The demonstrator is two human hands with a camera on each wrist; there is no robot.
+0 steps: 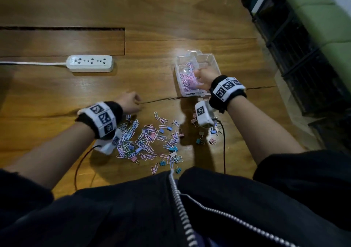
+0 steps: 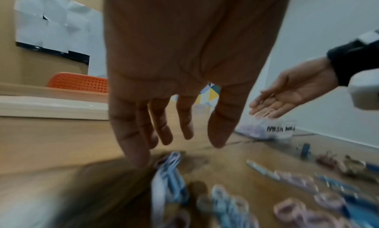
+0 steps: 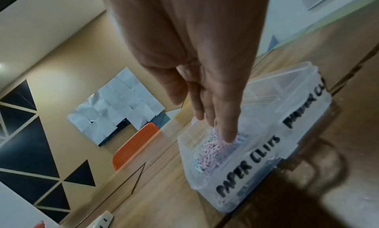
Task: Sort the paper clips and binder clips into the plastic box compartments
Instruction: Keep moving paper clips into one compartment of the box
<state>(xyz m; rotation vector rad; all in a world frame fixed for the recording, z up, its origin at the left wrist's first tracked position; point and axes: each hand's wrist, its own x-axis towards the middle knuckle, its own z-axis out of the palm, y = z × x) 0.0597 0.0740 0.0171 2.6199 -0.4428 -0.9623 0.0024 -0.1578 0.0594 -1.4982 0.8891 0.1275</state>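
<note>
office: wooden desk [image 1: 171, 9], power strip [image 1: 90, 63]

Right hand [image 3: 192, 72]: fingers straight, pointing down into the plastic box [image 3: 303, 134], fingertips [image 3: 228, 134] among pink and blue paper clips [image 3: 211, 150] in the left compartment, whose near wall is lettered "PAPER CLIPS". Right compartment: label partly cut off, contents unclear. Box rests on wooden table [image 3: 168, 191]. Far side: orange perforated chair back [image 3: 133, 149], white paper sheets [image 3: 116, 108] on wall, black triangles [image 3: 26, 152]. Power strip corner [image 3: 102, 220] at near left edge.
</note>
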